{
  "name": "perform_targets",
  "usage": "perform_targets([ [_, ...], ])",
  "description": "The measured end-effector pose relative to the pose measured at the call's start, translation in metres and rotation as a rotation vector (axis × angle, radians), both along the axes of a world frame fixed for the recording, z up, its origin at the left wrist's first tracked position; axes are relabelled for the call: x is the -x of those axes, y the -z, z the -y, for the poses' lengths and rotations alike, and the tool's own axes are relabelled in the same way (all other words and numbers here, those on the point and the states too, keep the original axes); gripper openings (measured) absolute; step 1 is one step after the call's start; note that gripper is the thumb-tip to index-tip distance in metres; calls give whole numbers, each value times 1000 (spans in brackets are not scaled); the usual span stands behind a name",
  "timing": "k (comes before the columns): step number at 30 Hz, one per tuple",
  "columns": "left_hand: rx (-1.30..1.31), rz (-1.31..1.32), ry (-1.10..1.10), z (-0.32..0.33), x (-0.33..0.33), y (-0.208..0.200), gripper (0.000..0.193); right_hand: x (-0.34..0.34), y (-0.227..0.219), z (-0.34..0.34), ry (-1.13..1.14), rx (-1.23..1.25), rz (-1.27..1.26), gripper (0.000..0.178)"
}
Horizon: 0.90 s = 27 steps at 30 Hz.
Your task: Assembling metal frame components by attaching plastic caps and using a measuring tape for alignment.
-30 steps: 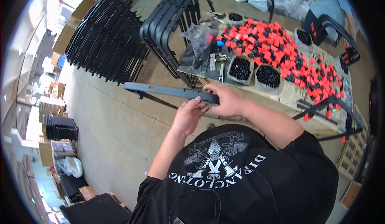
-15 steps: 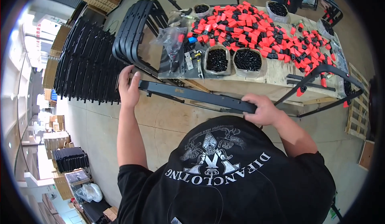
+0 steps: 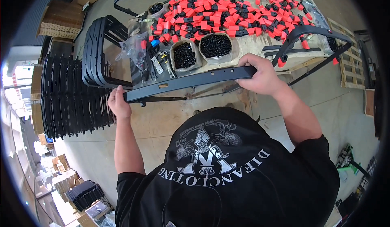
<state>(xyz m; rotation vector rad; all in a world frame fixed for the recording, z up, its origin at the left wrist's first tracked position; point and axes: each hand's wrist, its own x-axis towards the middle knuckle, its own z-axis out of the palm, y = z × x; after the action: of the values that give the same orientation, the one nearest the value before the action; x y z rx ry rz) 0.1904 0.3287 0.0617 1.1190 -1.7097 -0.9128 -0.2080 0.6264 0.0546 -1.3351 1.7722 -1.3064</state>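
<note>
I hold a black metal frame bar crosswise in front of me, its face pierced by several holes and a slot. My left hand is closed round its left end, the thumb on top. Round the right end my right hand is wrapped, thumb along the edge. The right end sits higher than the left. Beneath the bar runs a thinner dark rod; whether it belongs to the same piece I cannot tell. Just beyond stands a wooden worktable with a heap of red and black plastic parts.
Tubs of small black pieces stand along the table's near edge, beside hand tools. Curved black frames lean at the left near a tall stack of black metal parts. Another bent black frame juts from the table's right.
The bar has tilted: its right end has risen and its left end dropped, both hands still on it. More of its holed face shows. The whole view has swung, shifting the table leftward.
</note>
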Motion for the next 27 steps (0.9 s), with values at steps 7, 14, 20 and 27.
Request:
perform_targets([
  [7, -47, -70, 21, 77, -9, 32, 31, -27, -2, 68, 2, -37, 75, 31],
  [14, -249, -130, 69, 146, -40, 64, 32, -46, -1, 144, 106, -58, -257, 35],
  [20, -115, -197, 148, 128, -25, 48, 34, -49, -12, 149, 180, -209, -209, 33],
  [27, -107, -114, 169, 137, -30, 52, 36, -61, -3, 153, 373, -145, -305, 36],
])
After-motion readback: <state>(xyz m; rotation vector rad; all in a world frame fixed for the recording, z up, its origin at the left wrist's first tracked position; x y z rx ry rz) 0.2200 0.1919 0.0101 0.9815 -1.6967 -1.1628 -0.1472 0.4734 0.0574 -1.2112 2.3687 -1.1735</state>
